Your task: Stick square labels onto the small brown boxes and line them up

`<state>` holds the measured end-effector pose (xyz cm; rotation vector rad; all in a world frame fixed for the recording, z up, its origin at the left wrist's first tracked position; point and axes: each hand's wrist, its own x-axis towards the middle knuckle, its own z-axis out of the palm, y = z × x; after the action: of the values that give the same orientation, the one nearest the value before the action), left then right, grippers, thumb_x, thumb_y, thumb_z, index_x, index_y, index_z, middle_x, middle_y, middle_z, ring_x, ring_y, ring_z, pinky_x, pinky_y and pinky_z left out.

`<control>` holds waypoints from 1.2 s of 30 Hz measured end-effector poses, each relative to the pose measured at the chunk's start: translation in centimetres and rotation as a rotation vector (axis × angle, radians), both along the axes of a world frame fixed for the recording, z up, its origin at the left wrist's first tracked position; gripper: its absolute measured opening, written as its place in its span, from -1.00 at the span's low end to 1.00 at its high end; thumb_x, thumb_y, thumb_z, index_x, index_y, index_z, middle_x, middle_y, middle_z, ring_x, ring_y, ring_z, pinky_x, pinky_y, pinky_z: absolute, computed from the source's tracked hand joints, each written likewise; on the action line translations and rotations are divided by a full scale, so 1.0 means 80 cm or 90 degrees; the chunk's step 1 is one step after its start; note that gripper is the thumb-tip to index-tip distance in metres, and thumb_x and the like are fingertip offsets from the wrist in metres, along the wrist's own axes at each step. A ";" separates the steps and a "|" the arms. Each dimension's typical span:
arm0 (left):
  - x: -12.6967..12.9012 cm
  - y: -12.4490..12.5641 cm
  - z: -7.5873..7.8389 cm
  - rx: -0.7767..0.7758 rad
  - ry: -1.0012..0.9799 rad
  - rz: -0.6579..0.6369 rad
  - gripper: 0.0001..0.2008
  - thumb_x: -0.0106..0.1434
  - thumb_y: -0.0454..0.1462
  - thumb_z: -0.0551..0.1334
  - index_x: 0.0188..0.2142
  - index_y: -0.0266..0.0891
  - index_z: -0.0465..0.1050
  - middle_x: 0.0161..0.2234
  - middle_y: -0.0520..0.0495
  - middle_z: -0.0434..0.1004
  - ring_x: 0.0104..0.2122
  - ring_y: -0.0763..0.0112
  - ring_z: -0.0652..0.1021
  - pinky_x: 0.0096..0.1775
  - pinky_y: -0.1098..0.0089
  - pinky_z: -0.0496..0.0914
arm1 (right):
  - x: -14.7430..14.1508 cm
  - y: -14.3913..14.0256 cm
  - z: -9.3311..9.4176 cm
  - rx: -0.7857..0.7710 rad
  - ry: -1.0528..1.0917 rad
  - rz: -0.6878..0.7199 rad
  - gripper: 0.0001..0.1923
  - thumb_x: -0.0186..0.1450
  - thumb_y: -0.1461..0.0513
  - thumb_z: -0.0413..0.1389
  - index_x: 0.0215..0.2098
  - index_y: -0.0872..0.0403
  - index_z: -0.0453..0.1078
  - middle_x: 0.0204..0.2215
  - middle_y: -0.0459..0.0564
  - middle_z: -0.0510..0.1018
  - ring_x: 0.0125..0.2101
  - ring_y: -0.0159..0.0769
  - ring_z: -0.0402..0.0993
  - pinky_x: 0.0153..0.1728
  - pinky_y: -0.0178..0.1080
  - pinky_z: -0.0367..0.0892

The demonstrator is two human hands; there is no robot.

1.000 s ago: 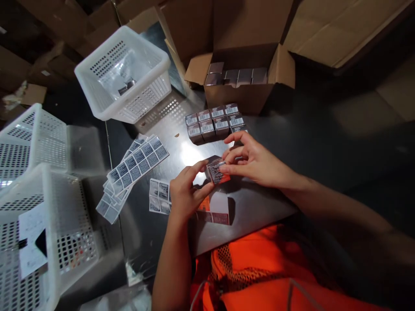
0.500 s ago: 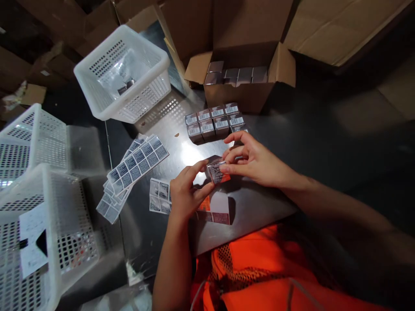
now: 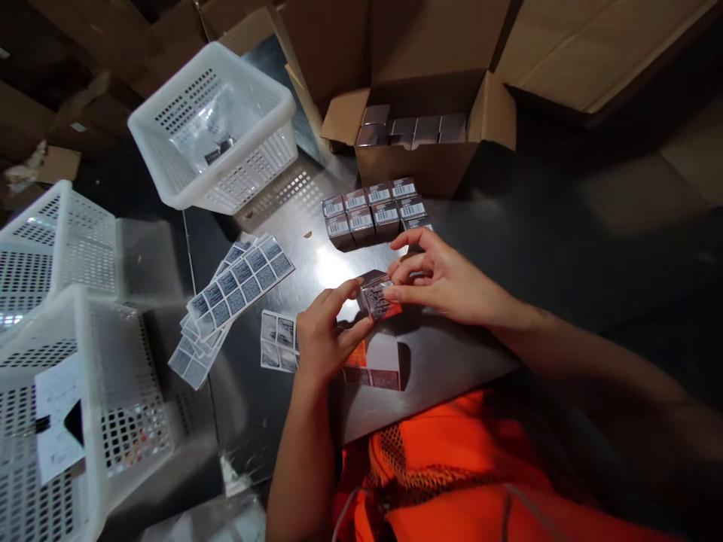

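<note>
A small dark box [image 3: 375, 290] with a printed label and an orange patch is held above the metal table. My left hand [image 3: 326, 331] grips its left side between thumb and forefinger. The thumb of my right hand [image 3: 432, 275] presses on the label face, with the other fingers curled behind the box's right edge. Below the box lies a sheet of labels [image 3: 278, 342], partly covered by my left hand, its right end orange, white and dark red. Several similar small boxes with barcodes [image 3: 373, 214] stand in rows just beyond my right hand.
An open carton [image 3: 415, 167] holding several small boxes stands at the back. A white basket [image 3: 260, 177] sits back left, and more baskets [image 3: 127, 354] are at the far left. Stacked label sheets [image 3: 240, 290] lie left of my hands. The table's near edge meets my orange clothing [image 3: 452, 444].
Almost nothing differs. Both hands keep the same grip on the small box, and the surrounding things stay in place.
</note>
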<state>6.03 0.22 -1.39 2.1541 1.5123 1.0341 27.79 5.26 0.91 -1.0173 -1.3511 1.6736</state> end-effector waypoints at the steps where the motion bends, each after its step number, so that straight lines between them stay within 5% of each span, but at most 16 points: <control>1: 0.000 0.000 0.000 0.002 0.002 0.000 -0.55 0.20 -0.16 0.44 0.06 -0.15 0.49 -0.23 -0.01 0.63 -0.51 0.55 0.48 -0.55 0.52 0.21 | 0.000 0.000 0.000 -0.002 0.001 -0.001 -0.43 0.09 0.18 0.39 -0.08 -0.04 0.17 -0.50 -0.22 0.52 -0.25 -0.20 0.56 -0.24 -0.18 0.43; 11: 0.000 -0.001 0.000 -0.002 0.004 -0.002 -0.52 0.19 -0.16 0.44 0.09 -0.13 0.48 -0.21 -0.03 0.63 -0.50 0.51 0.48 -0.52 0.48 0.25 | -0.007 -0.005 0.001 0.022 -0.014 -0.041 -0.38 0.07 0.17 0.40 -0.05 -0.03 0.13 -0.53 -0.24 0.52 -0.26 -0.19 0.58 -0.23 -0.16 0.49; 15: 0.003 -0.001 0.001 0.005 0.012 0.006 -0.53 0.18 -0.16 0.45 0.07 -0.12 0.49 -0.23 0.01 0.63 -0.52 0.55 0.47 -0.53 0.50 0.23 | -0.010 -0.009 -0.001 0.101 -0.087 -0.103 -0.35 0.10 0.17 0.40 0.00 -0.03 0.13 -0.55 -0.24 0.51 -0.28 -0.18 0.60 -0.28 -0.18 0.51; 19: 0.005 -0.003 0.001 0.003 -0.001 0.026 -0.54 0.15 -0.16 0.46 0.04 -0.11 0.51 -0.27 0.04 0.62 -0.59 0.60 0.39 -0.55 0.50 0.20 | -0.008 -0.004 -0.004 0.165 -0.216 -0.188 -0.26 0.00 0.10 0.48 -0.02 -0.04 0.16 -0.63 -0.36 0.32 -0.50 -0.24 0.50 -0.43 -0.21 0.43; 22: 0.005 -0.002 0.005 0.007 -0.019 0.120 -0.50 0.09 -0.13 0.49 0.03 -0.11 0.51 -0.29 0.07 0.61 -0.65 0.65 0.28 -0.57 0.50 0.16 | -0.006 -0.001 -0.008 0.266 -0.211 -0.226 -0.32 0.01 0.05 0.49 -0.07 -0.04 0.21 -0.51 -0.28 0.36 -0.50 -0.31 0.44 -0.44 -0.22 0.45; 26: -0.003 0.004 0.012 0.031 -0.041 0.330 -0.46 0.04 -0.10 0.51 -0.01 -0.16 0.50 -0.36 0.09 0.60 -0.67 0.66 0.26 -0.55 0.52 0.19 | -0.010 -0.006 -0.016 0.519 -0.106 -0.018 -0.46 0.13 -0.01 0.44 -0.11 0.03 0.33 -0.26 -0.08 0.48 -0.30 -0.28 0.48 -0.26 -0.22 0.48; 30: -0.014 0.011 0.018 -0.042 -0.102 0.435 -0.43 -0.02 -0.08 0.52 -0.02 -0.15 0.51 -0.38 0.10 0.61 -0.64 0.63 0.32 -0.50 0.51 0.22 | -0.024 -0.017 -0.036 0.576 -0.120 0.205 -0.57 0.25 0.10 0.37 -0.01 0.11 0.43 -0.11 0.08 0.50 -0.12 -0.19 0.50 -0.09 -0.17 0.47; 33: -0.020 0.013 0.016 -0.108 -0.108 0.452 -0.42 -0.02 -0.04 0.51 -0.02 -0.12 0.51 -0.37 0.10 0.62 -0.66 0.62 0.31 -0.48 0.48 0.24 | -0.032 -0.024 -0.048 0.580 -0.120 0.182 -0.80 0.37 0.27 0.24 -0.04 0.14 0.52 -0.11 0.11 0.52 -0.16 -0.25 0.54 -0.13 -0.24 0.48; 36: -0.023 0.013 0.013 -0.157 -0.079 0.453 -0.42 -0.01 -0.01 0.50 0.00 -0.09 0.50 -0.36 0.10 0.62 -0.63 0.55 0.37 -0.43 0.43 0.28 | -0.035 -0.029 -0.051 0.636 -0.134 0.107 -0.82 0.43 0.25 0.18 -0.05 0.14 0.55 -0.17 0.09 0.55 -0.25 -0.32 0.55 -0.23 -0.31 0.48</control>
<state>4.15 1.26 -0.33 1.3692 2.2659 1.0721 25.01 2.92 -3.17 -0.4804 -2.1153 0.7699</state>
